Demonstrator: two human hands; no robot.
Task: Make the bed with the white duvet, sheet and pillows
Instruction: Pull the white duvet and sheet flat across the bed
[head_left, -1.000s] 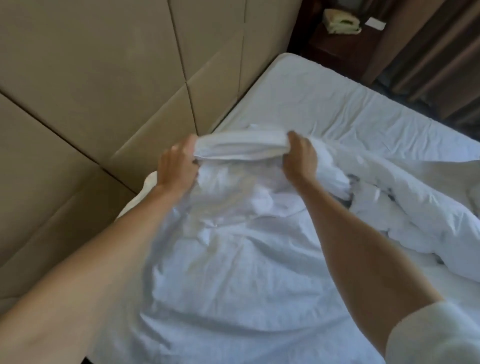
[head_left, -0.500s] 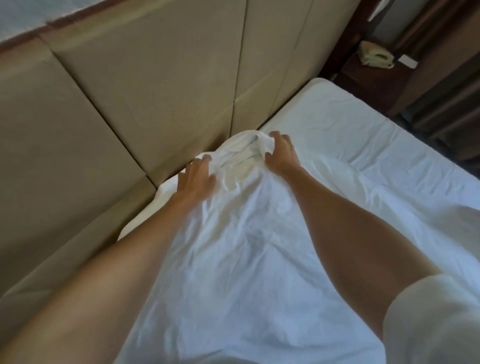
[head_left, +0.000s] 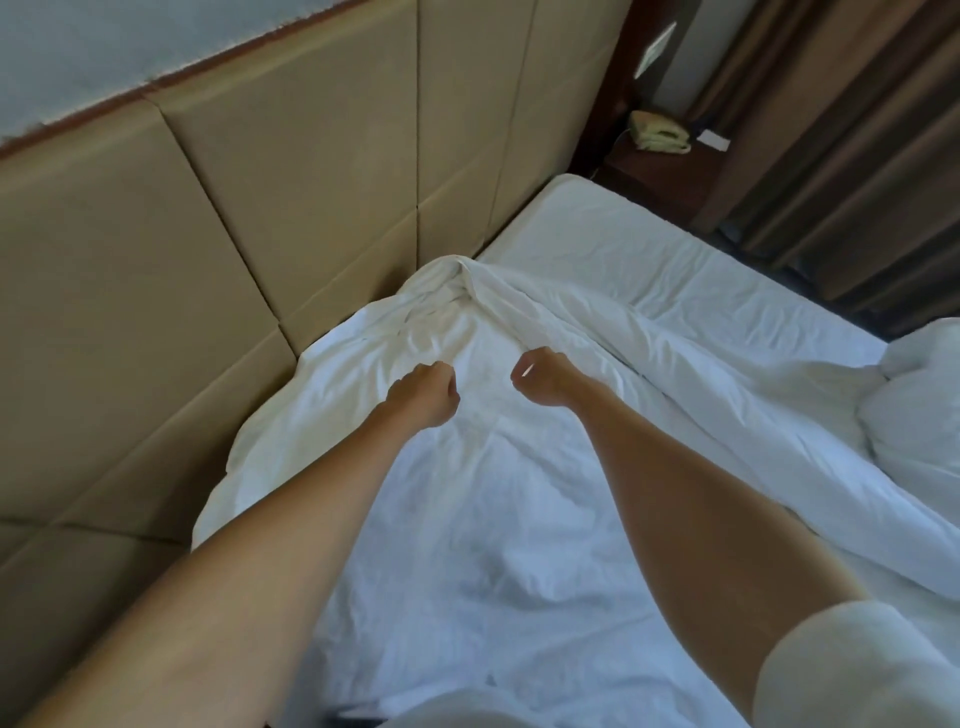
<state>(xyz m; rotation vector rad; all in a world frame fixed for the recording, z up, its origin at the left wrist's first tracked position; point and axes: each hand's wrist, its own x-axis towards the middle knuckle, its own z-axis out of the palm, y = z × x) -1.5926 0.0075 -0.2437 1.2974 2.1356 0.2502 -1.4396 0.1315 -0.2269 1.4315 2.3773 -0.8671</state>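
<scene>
The crumpled white cotton duvet (head_left: 467, 519) lay along the tan padded panel headboard (head_left: 260, 208), and every place below is given from that headboard. Its bunched top corner (head_left: 457, 291) sat pressed against the headboard's foot, and the cloth ran away from there toward the person, its long fold line slanting off to the right across the bare white fitted sheet (head_left: 649, 270). A heap of white bedding (head_left: 914, 405), perhaps a pillow, lay well out from the headboard.

Both hands hovered over the duvet, a little short of that corner. The left hand (head_left: 423, 392) was the one nearer the headboard, its fingers curled into a loose fist with no cloth visibly caught. The right hand (head_left: 545, 376) sat farther out, also curled in, and whether it pinched a fold could not be told.

The bunched corner lay ahead of both hands, toward the headboard, roughly between them. Spreading it would likely call for the hands to part along the headboard.
</scene>
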